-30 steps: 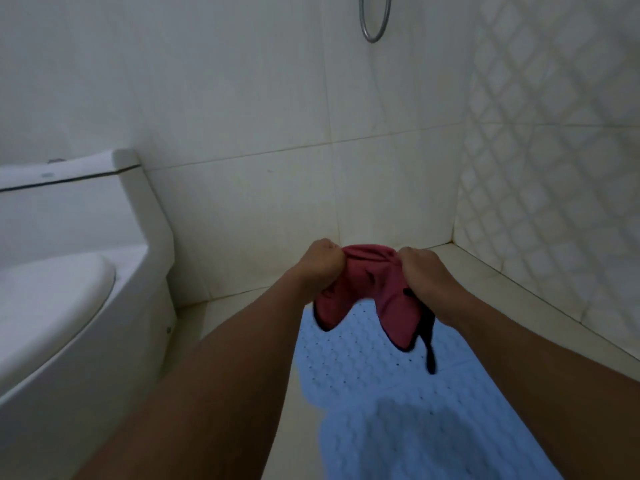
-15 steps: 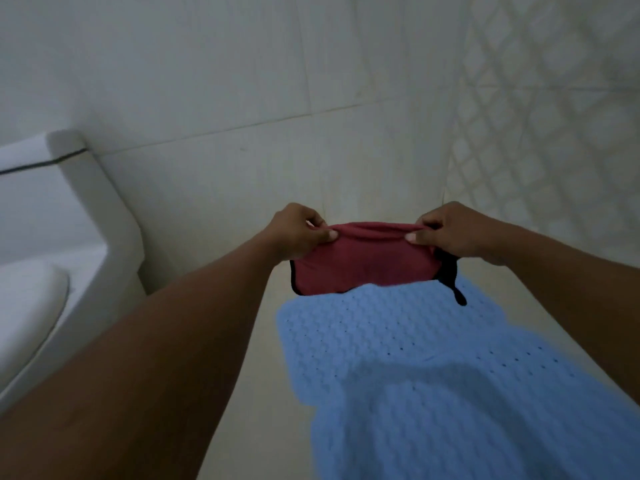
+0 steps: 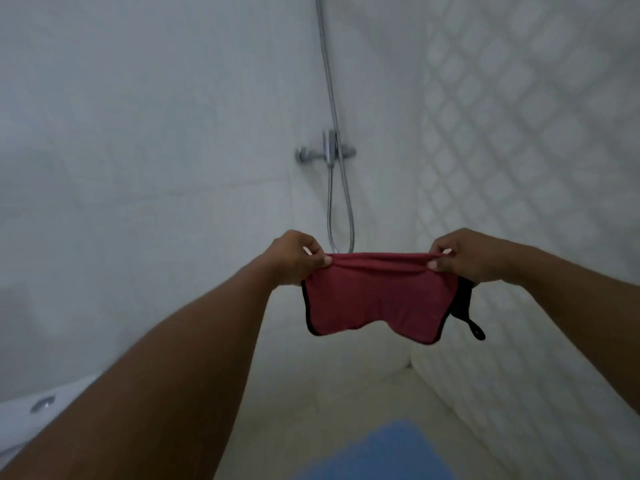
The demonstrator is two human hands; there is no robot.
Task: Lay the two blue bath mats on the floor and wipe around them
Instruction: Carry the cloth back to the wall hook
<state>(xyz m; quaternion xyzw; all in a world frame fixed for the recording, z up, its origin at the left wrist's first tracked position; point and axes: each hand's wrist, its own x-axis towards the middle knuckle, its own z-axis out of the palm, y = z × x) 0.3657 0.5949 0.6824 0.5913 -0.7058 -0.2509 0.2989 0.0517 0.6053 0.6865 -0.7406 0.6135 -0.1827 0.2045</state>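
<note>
Cloth (image 3: 377,296), red with black edging, hangs stretched between both hands in the head view. The left hand (image 3: 294,259) pinches its top left corner and the right hand (image 3: 465,258) its top right. It sags in the middle, so I judge it light, soft and limp, best held by those top corners. One blue bath mat (image 3: 391,452) lies on the floor below the hands; a second is not in view. Beyond the hands hangs a shower hose (image 3: 329,202).

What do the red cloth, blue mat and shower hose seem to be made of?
Red cloth: soft matte fabric, perhaps microfibre; it creases and sags, with black edging. Shower hose: shiny silver, likely chromed metal. Blue mat: matte, too blurred to judge.
</note>
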